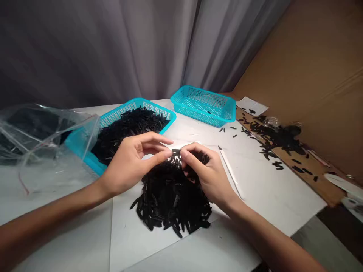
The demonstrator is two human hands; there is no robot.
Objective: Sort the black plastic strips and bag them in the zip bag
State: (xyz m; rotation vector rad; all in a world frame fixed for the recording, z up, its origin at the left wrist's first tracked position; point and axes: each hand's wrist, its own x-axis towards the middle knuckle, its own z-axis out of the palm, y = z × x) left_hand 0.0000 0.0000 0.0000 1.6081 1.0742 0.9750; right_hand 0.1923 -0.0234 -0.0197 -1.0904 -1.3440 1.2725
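Observation:
A small black strip-like piece [176,151] is pinched between the fingertips of my right hand [208,172]. Its other end meets the thumb tip of my left hand [133,160], whose index finger is stretched out above. Whether the left fingers grip the piece or only touch it is hard to see. Below both hands lies a heap of similar black pieces [172,204] on white paper [127,241]. More of them fill a blue mesh basket [167,126] behind my left hand.
A second blue basket [202,116] stands at the back, holding a small black piece. Right of my hand lies a white pencil-like stick [231,172]. Loose black pieces [278,138] are scattered along the cardboard at right. A clear plastic bag [53,143] lies at left.

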